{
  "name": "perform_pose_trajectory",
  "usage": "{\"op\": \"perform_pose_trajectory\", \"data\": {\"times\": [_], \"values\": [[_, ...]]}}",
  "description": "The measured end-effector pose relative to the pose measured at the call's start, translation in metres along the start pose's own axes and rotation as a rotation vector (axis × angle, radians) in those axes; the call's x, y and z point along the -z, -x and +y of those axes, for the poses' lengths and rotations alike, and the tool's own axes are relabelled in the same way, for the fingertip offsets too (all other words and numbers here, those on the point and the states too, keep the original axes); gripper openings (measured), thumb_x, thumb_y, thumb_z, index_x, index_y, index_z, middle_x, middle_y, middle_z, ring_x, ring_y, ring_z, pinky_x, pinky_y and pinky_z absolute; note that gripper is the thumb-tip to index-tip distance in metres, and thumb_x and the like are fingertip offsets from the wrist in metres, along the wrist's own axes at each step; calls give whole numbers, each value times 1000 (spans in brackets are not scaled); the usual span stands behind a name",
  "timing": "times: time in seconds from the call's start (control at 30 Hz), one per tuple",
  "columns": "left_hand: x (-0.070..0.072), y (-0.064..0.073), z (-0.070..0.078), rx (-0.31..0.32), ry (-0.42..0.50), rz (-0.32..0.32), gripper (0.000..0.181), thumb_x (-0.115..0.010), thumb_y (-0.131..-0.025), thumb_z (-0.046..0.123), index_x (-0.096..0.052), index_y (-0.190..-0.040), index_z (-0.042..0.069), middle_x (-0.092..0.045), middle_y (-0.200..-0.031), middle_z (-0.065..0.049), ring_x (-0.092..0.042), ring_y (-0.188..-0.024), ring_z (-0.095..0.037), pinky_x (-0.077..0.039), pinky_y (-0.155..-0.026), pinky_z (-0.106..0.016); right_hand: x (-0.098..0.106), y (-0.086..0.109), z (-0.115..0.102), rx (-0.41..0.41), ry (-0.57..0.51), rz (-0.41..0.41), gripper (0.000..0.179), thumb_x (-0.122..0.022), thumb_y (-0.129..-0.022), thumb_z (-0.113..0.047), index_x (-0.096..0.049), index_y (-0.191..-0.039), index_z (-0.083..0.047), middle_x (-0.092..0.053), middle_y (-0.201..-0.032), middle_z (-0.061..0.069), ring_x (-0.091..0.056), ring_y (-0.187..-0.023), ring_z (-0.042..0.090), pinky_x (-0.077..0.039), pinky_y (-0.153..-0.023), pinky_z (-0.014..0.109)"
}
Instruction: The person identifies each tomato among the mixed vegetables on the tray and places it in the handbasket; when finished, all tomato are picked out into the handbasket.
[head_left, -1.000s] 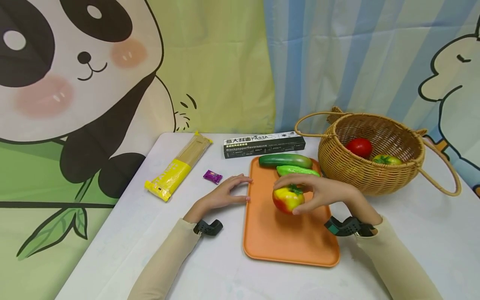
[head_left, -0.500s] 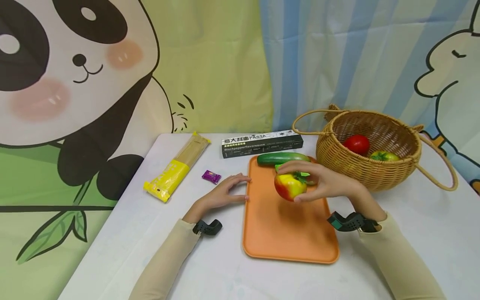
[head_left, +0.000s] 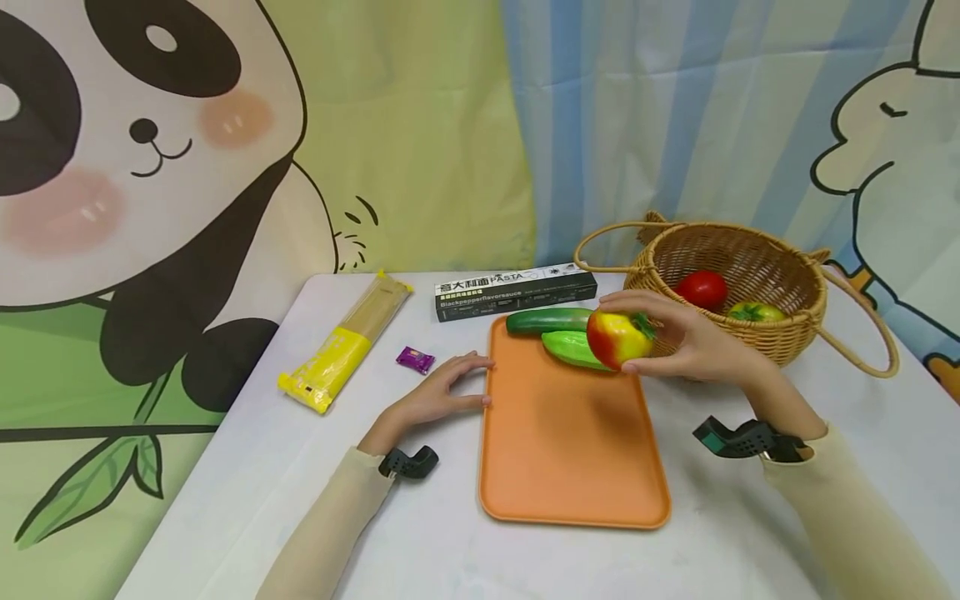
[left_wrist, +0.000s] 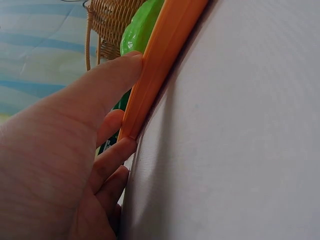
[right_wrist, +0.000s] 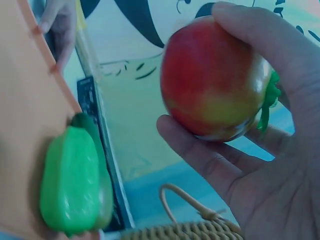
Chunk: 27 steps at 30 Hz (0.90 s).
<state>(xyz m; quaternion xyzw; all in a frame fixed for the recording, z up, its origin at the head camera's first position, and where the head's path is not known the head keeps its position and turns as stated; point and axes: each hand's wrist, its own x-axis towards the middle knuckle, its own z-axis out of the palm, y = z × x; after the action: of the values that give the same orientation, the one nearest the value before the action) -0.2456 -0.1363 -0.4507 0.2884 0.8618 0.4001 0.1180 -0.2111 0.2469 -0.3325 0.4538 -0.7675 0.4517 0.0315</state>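
Observation:
A red-and-yellow tomato with a green leafy top is held between the thumb and fingers of my right hand. It hangs above the tray's right edge, near the wicker basket. In the right wrist view, the tomato shows its red side. The thumb and fingertips of my left hand touch the left rim of the orange tray. At the tray's far end lie a dark green cucumber and a bright green bumpy vegetable, partly hidden behind the held tomato.
Inside the basket sit a red tomato and a yellow-green tomato; its looped handles stick out on both sides. Behind the tray stands a black pasta box. A yellow noodle packet and a small purple packet lie left.
My right hand has lifted the red-and-yellow tomato from low over the tray and carried it right, toward the basket. My left hand stays at the rim. The head view has shifted slightly.

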Motion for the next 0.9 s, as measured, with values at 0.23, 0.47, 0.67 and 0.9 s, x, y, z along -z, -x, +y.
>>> {"op": "perform_pose_trajectory", "data": {"times": [0.23,0.47,0.67,0.9], "values": [[-1,0,1,-10,0,-6,60,-74,-87,34,-51,-141,24,-42,-152,1,-20,-148,-23,-14,-121,-46,20,5,-7,-44,11,21,72,-77,-70,18,-52,-136,1,-47,-142,8,-43,-131,13,-51,-89,17],[3,1,2,-5,-11,-3,60,-74,-87,34,-51,-141,23,-42,-152,-1,-21,-148,-23,-14,-121,-46,27,9,-4,-23,38,66,73,-75,-70,20,-49,-137,5,-48,-143,2,-43,-130,9,-51,-88,14],[4,1,1,3,-3,-4,60,-74,-87,35,-51,-141,23,-41,-152,-1,-20,-148,-23,-14,-121,-47,36,13,2,19,27,148,75,-75,-70,22,-46,-138,8,-46,-144,2,-44,-130,11,-52,-84,14],[2,-1,2,4,-6,-8,60,-74,-87,34,-50,-142,22,-40,-153,-4,-21,-148,-23,-15,-121,-45,48,22,5,-31,140,261,76,-73,-71,22,-45,-140,6,-47,-144,1,-54,-116,8,-52,-80,11]]}}
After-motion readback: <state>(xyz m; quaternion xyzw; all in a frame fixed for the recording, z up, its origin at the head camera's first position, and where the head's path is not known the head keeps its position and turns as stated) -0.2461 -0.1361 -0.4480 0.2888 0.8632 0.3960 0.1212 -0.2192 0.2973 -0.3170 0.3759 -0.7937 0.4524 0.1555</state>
